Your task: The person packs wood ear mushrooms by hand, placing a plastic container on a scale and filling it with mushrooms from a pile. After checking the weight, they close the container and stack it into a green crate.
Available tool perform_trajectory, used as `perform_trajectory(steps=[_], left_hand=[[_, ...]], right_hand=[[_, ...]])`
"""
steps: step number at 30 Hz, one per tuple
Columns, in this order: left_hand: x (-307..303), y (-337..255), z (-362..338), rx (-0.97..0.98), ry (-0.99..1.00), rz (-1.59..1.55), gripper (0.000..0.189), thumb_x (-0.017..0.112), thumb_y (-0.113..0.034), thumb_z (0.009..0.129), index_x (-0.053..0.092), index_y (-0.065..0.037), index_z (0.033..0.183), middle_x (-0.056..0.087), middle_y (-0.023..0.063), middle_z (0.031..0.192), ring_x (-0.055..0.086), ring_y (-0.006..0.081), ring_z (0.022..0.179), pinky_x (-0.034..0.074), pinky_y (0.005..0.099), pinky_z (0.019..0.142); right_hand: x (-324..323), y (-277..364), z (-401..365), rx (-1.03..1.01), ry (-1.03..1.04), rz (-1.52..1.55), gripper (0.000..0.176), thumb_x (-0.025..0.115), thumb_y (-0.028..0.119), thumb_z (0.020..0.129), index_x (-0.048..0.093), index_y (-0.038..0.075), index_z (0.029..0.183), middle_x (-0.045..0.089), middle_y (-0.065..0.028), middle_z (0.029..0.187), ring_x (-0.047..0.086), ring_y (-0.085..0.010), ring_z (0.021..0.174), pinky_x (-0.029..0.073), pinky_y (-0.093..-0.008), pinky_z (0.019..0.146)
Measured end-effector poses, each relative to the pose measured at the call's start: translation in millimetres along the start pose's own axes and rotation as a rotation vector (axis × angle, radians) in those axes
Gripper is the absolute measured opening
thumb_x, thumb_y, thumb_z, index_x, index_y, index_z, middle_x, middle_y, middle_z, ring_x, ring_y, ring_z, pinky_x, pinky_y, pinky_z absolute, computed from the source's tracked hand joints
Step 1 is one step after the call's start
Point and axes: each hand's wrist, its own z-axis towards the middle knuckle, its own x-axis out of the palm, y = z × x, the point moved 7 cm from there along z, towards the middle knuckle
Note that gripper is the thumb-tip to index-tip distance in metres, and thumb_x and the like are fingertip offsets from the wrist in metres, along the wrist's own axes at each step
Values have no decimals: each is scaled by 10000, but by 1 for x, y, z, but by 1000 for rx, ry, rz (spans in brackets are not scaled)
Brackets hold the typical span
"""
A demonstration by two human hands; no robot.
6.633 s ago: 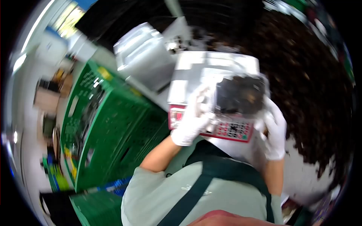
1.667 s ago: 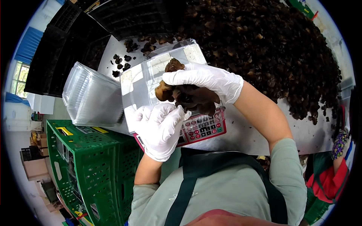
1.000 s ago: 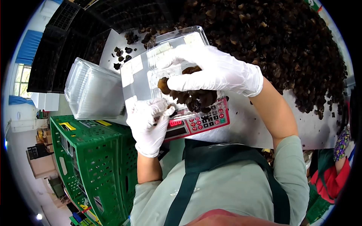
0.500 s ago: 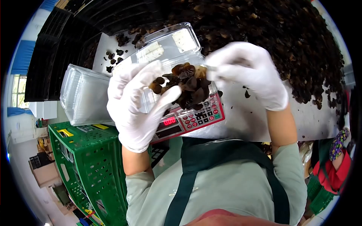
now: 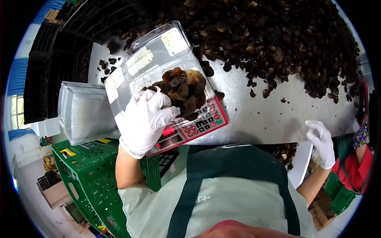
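Observation:
A heap of brown wood ear mushrooms [image 5: 184, 89] fills a clear plastic clamshell box [image 5: 137, 73], its lid folded back. The box rests on a red digital scale [image 5: 206, 125] with a lit red display. At the heap's near left side, my left hand [image 5: 145, 119], in a white glove, has its fingers curled against the mushrooms; its fingertips are partly hidden among them. Far to the right, my gloved right hand [image 5: 320, 144] is over the front edge of the metal table [image 5: 258, 119], fingers apart and holding nothing I can see.
A large pile of wood ears [image 5: 270, 43] covers the back of the table. Stacked clear boxes [image 5: 85, 113] stand at left, above a green crate [image 5: 91, 170]. Black crates [image 5: 59, 75] rise behind them. Another person's red sleeve [image 5: 353, 170] shows at the right edge.
My right hand has left the box and swung right and down to the table's front edge. My left hand's fingers have curled in on the mushrooms. The view has shifted slightly.

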Motion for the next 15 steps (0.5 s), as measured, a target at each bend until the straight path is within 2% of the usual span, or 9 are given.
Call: perform_trajectory(steps=[2, 3, 5, 9, 10, 11, 12, 13, 15], left_hand=[[-3, 6, -2, -15, -67, -187, 265, 792, -105, 669, 782, -229, 903, 627, -22, 849, 623, 215, 840, 481, 380, 758], [0, 8, -3, -16, -66, -178, 265, 792, -105, 669, 782, -229, 903, 627, -22, 849, 623, 215, 840, 481, 380, 758], [-8, 22, -10, -122, -238, -371, 285, 802, -83, 647, 774, -179, 913, 665, -9, 862, 645, 218, 845, 480, 373, 791], [-27, 17, -8, -55, -240, -201, 265, 805, -97, 626, 750, -117, 885, 688, 9, 878, 655, 224, 844, 492, 357, 766], [-27, 14, -9, -65, -234, -148, 272, 804, -110, 612, 749, -131, 878, 688, 9, 887, 655, 226, 861, 492, 365, 769], [-24, 9, -10, -73, -224, -79, 279, 809, -118, 595, 746, -147, 865, 689, 7, 894, 653, 234, 872, 494, 379, 780], [-20, 7, -12, -80, -201, -78, 270, 812, -77, 583, 740, -152, 832, 691, 21, 927, 650, 253, 910, 500, 387, 803], [-15, 5, -12, -122, -165, -94, 328, 814, -45, 568, 736, -148, 870, 689, 33, 966, 648, 269, 940, 503, 396, 825], [-8, 7, -15, -248, -116, -163, 458, 811, 15, 545, 718, -135, 967, 681, 64, 1048, 640, 301, 1005, 508, 409, 871]], right_hand=[[-6, 15, 16, -139, -142, 55, 302, 645, 51, 882, 701, 12, 1176, 662, -65, 1195, 594, -167, 1119, 450, -298, 986], [-5, 16, 27, -198, -169, 47, 276, 629, 74, 916, 696, 9, 1177, 663, -61, 1188, 595, -168, 1105, 458, -294, 968], [2, 32, 46, -236, -165, 8, 274, 637, 83, 919, 692, 6, 1177, 662, -67, 1186, 597, -172, 1107, 458, -295, 969], [24, 83, 68, -444, -165, -50, 298, 688, 157, 931, 682, 7, 1188, 660, -98, 1197, 608, -208, 1130, 462, -313, 990], [28, 92, 71, -611, -214, -143, 366, 708, 188, 918, 662, 41, 1250, 647, -124, 1260, 598, -273, 1203, 454, -359, 1045], [32, 99, 76, -668, -287, -303, 486, 732, 205, 888, 619, 87, 1345, 598, -135, 1374, 542, -322, 1301, 422, -405, 1111], [37, 107, 77, -648, -332, -383, 641, 768, 217, 841, 552, 142, 1440, 534, -129, 1467, 480, -317, 1369, 395, -411, 1146], [44, 104, 91, -622, -362, -483, 814, 823, 265, 777, 474, 196, 1509, 484, -137, 1516, 445, -329, 1398, 367, -432, 1170], [62, 101, 112, -630, -396, -552, 960, 873, 330, 710, 412, 240, 1548, 399, -165, 1572, 385, -396, 1434, 317, -493, 1196]])
